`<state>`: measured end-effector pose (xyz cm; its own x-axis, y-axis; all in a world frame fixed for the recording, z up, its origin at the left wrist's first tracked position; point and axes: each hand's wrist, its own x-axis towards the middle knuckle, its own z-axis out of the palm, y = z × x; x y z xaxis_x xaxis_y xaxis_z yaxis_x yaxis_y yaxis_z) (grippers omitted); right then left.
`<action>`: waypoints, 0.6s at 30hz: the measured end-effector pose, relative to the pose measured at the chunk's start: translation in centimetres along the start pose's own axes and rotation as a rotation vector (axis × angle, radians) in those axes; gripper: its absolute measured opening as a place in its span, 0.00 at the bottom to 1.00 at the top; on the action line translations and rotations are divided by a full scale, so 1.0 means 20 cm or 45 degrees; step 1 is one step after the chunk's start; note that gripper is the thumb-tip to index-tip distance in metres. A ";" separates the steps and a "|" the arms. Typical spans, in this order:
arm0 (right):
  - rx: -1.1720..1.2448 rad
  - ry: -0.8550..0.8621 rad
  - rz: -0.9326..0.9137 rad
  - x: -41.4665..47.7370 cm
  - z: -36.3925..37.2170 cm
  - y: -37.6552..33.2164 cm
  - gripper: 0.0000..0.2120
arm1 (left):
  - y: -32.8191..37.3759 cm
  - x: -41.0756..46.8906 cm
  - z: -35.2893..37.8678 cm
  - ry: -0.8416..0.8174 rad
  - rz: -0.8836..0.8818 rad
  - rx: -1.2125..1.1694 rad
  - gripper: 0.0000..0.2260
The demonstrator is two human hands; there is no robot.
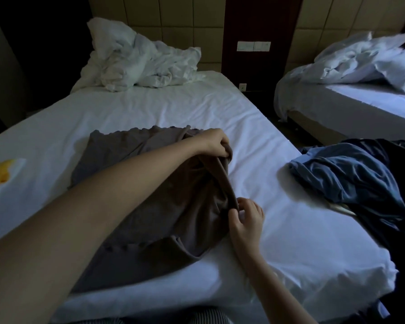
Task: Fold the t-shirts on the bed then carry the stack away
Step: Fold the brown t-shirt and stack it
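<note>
A brown t-shirt [136,174] lies spread on the white bed [290,242] in front of me. My left hand [214,142] reaches across it and grips its raised right edge near the far end. My right hand [244,218] pinches the same edge lower down, with the fabric bunched between the two hands. A pile of blue and dark garments [351,176] lies crumpled at the bed's right side.
A crumpled white duvet [138,61] sits at the head of the bed. A white and yellow cloth [2,174] lies at the left edge. A second bed [360,94] with rumpled white bedding stands to the right across a narrow gap.
</note>
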<state>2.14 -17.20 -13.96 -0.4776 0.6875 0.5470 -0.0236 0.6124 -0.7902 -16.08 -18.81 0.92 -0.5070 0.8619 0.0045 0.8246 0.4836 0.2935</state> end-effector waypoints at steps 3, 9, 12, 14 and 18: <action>0.057 0.044 -0.076 -0.03 -0.04 -0.04 0.04 | 0.06 -0.10 -0.05 0.008 0.076 0.051 0.09; -0.051 -0.371 -0.402 -0.08 -0.07 -0.04 0.09 | -0.06 -0.26 0.03 -0.479 -0.331 0.506 0.25; -0.109 -0.495 -0.478 -0.09 -0.05 -0.03 0.08 | -0.03 -0.29 0.11 -0.144 -0.201 0.723 0.11; -0.113 -0.504 -0.472 -0.09 -0.05 -0.02 0.08 | 0.03 -0.24 0.18 0.011 -0.021 0.705 0.16; -0.101 -0.455 -0.424 -0.09 -0.05 -0.01 0.08 | 0.13 -0.14 0.28 -0.258 0.018 0.732 0.20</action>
<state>3.81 -18.22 -14.49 -0.7270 0.2808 0.6266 -0.1663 0.8134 -0.5574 -11.24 -19.09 -3.71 -0.4837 0.8534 -0.1942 0.8630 0.4280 -0.2684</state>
